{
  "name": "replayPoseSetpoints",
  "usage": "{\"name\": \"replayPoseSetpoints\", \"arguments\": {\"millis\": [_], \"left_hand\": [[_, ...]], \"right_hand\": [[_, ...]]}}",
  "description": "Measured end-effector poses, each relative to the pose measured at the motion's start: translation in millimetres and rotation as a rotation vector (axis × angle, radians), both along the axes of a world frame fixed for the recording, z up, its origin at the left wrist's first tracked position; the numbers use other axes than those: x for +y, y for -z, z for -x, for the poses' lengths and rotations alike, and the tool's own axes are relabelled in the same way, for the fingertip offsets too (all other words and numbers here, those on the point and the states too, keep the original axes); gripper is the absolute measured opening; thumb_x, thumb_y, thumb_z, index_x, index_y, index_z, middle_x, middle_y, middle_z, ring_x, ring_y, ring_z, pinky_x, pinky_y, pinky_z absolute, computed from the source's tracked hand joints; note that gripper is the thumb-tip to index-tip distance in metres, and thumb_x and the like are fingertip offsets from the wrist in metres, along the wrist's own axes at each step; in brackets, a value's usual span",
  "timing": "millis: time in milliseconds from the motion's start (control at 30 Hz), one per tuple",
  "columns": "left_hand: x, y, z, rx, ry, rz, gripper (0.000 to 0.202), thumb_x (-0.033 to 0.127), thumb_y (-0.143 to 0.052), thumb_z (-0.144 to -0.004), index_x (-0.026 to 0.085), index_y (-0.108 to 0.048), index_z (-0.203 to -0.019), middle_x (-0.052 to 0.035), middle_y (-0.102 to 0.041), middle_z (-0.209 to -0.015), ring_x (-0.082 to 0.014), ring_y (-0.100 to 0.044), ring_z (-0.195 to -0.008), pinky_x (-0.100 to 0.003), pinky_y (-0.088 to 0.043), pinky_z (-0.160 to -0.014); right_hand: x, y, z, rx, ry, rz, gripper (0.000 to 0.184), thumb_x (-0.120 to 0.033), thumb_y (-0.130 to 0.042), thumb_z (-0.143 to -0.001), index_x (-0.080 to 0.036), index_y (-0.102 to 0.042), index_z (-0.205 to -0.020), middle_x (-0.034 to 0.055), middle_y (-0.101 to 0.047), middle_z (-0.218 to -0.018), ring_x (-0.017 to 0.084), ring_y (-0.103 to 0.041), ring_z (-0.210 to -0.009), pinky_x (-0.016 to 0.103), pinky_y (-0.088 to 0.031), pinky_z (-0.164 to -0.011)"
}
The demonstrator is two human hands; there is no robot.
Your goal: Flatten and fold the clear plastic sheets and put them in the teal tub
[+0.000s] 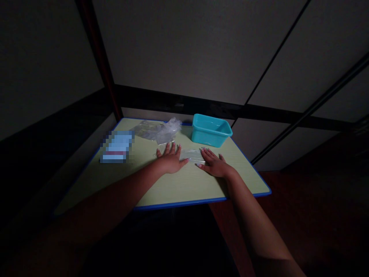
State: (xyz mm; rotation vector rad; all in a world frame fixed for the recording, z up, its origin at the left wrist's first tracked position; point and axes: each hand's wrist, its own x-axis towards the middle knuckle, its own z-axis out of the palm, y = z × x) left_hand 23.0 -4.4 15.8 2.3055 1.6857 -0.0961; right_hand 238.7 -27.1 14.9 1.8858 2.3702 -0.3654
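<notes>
A clear plastic bag [192, 155] lies flattened on the table between my hands. My left hand [170, 160] rests palm down on its left part, fingers spread. On the bag's right end lies my right hand [213, 163], flat with its fingers stretched out and the thumb apart. Both palms hide parts of the bag. Just beyond my left hand sits a loose heap of crumpled clear plastic bags [168, 130].
The pale table [178, 188] has a blue edge. At its back right stands a turquoise plastic basket [210, 136]. A blurred-out rectangular item [118, 146], light blue and white, lies at the left. Dark panelled walls [178, 50] rise behind the table.
</notes>
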Motion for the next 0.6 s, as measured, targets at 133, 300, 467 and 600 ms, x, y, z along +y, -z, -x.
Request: {"name": "replayPoseSetpoints", "arguments": {"millis": [133,300,467,600], "left_hand": [[6.6,1.4,6.2,0.023,-0.036,0.002,0.080,0.069,-0.018,-0.083,0.023,0.001,-0.147,-0.0086,0.006,-0.153,-0.0336,0.008,-0.138,-0.067,-0.009,-0.101],[4.6,1.0,5.8,0.036,-0.052,-0.001,0.080,0.068,-0.020,-0.084,0.024,0.001,-0.147,-0.0098,0.006,-0.153,-0.0339,0.008,-0.138,-0.068,-0.008,-0.100],[6.0,1.7,7.4,0.033,-0.034,-0.020,0.079,0.068,-0.020,-0.084,0.025,-0.001,-0.147,-0.0103,0.005,-0.153,-0.0324,0.006,-0.139,-0.065,-0.009,-0.102],[10.6,2.2,11.4,0.028,0.017,-0.036,0.074,0.065,-0.017,-0.086,0.026,-0.001,-0.147,-0.0100,0.003,-0.153,-0.0284,0.002,-0.140,-0.059,-0.012,-0.105]], "right_hand": [[-0.1,0.7,0.1,0.004,0.004,-0.005,0.081,-0.071,-0.024,-0.083,-0.027,0.000,-0.147,0.0033,0.000,-0.153,0.025,0.000,-0.140,0.061,-0.006,-0.106],[0.4,1.1,-0.6,-0.009,0.023,-0.002,0.076,-0.068,-0.020,-0.085,-0.027,0.000,-0.147,0.0025,0.000,-0.153,0.025,0.001,-0.140,0.062,-0.007,-0.105],[1.4,1.9,-2.4,-0.018,0.033,0.004,0.065,-0.056,-0.018,-0.091,-0.028,-0.002,-0.147,0.0013,0.001,-0.153,0.023,0.001,-0.140,0.062,-0.008,-0.105],[0.7,1.2,-4.2,-0.009,0.041,-0.001,0.058,-0.048,-0.013,-0.093,-0.028,-0.003,-0.147,0.0001,0.000,-0.153,0.022,0.000,-0.140,0.062,-0.009,-0.105]]}}
